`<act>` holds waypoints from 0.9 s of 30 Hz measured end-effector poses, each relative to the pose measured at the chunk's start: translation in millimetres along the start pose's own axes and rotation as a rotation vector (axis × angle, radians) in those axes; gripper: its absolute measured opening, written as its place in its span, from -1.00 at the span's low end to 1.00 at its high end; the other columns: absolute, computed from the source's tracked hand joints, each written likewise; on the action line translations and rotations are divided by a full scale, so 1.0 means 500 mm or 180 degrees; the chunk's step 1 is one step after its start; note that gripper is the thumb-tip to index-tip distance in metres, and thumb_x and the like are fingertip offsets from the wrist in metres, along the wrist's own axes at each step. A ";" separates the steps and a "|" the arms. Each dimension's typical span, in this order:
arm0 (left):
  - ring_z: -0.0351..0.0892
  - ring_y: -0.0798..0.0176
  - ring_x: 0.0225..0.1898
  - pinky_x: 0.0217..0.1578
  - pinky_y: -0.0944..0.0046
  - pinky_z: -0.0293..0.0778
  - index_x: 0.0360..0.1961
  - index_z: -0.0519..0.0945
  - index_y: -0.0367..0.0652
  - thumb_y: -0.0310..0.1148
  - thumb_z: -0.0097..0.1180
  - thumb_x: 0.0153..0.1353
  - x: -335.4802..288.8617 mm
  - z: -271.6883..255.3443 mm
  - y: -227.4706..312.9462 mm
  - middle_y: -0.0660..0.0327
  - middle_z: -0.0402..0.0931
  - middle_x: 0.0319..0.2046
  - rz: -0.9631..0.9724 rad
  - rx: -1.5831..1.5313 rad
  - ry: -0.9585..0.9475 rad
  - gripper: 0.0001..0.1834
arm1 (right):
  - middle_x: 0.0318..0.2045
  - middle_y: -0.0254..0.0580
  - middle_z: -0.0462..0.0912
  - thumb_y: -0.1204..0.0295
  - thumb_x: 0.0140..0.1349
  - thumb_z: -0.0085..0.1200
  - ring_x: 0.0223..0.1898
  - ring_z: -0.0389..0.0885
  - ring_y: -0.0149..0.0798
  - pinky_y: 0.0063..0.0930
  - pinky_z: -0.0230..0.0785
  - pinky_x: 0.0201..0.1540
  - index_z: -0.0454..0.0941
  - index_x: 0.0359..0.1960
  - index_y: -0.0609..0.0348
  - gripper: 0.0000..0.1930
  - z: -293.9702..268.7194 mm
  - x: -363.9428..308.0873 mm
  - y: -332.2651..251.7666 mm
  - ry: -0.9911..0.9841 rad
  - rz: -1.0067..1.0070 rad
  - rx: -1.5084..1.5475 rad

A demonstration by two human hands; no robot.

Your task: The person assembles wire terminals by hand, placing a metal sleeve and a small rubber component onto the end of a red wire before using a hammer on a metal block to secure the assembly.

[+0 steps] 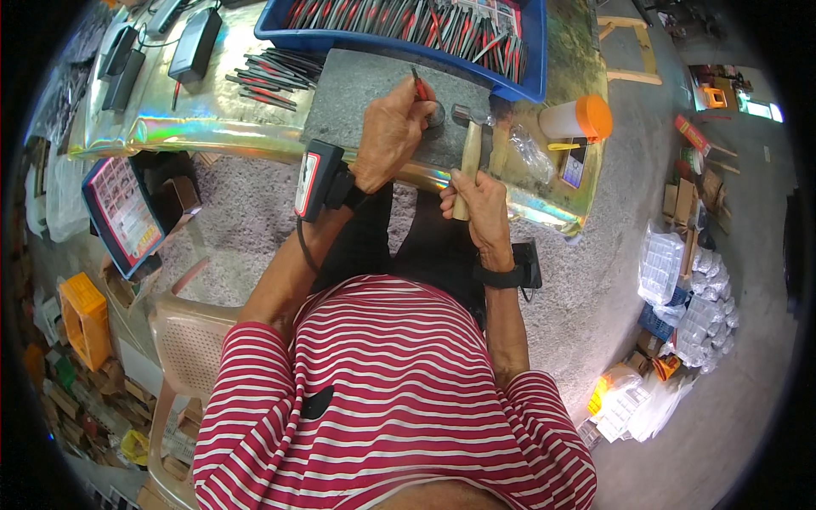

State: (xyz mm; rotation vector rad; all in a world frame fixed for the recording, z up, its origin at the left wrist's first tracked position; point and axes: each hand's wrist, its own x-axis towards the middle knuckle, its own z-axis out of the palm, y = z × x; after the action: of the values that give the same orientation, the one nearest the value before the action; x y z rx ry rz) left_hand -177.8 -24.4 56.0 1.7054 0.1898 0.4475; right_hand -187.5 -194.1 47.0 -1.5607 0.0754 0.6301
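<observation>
My left hand is closed in a pinch on a slim red-and-black piece, its tip pointing away from me over a grey stone slab. Right beside those fingers is a small rounded dark metal thing, partly hidden. My right hand grips the pale wooden handle of a hammer; the hammer's head is over the slab, to the right of my left hand. Similar slim black-and-red pieces lie in a loose pile left of the slab. Many more fill a blue tray behind it.
At the table's right are a clear jar with an orange lid, a crumpled clear bag and a yellow-handled tool. Dark boxy devices with cables stand far left. A plastic chair is beside me; wrapped packs lie on the floor.
</observation>
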 end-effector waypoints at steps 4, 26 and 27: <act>0.46 0.09 -0.61 -0.59 0.25 0.33 -0.48 0.38 -0.21 -0.54 0.00 -0.02 0.002 0.001 -0.007 0.08 0.42 -0.67 0.0188 0.0072 0.0000 -0.93 | -0.61 -0.09 0.48 0.36 0.12 -0.03 -0.70 0.45 -0.42 -0.66 0.33 -0.71 0.37 -0.45 0.38 -0.75 0.001 0.000 0.001 -0.0013 0.0012 0.0139; 0.47 0.00 -0.54 -0.57 0.19 0.38 -0.45 0.28 -0.24 -0.61 -0.04 -0.04 0.012 -0.004 0.007 0.03 0.42 -0.58 0.1311 0.1264 -0.0719 -0.86 | -0.71 -0.28 0.39 0.38 0.15 -0.05 -0.65 0.37 -0.46 -0.58 0.13 -0.63 0.39 -0.37 0.33 -0.79 -0.010 -0.118 -0.208 0.0645 -0.1905 -0.2158; 0.47 0.01 -0.55 -0.57 0.20 0.39 -0.45 0.28 -0.24 -0.60 -0.05 -0.02 0.011 -0.005 0.007 0.03 0.41 -0.59 0.1343 0.1248 -0.0693 -0.87 | -0.71 -0.28 0.39 0.38 0.15 -0.05 -0.65 0.37 -0.46 -0.58 0.13 -0.63 0.39 -0.37 0.33 -0.79 -0.012 -0.116 -0.207 0.0635 -0.1919 -0.2166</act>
State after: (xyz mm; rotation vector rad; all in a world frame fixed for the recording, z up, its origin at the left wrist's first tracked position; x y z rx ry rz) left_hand -174.2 -20.8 60.7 2.1750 -0.2641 0.5540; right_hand -190.9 -207.1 164.9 -2.1618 -0.4921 0.0008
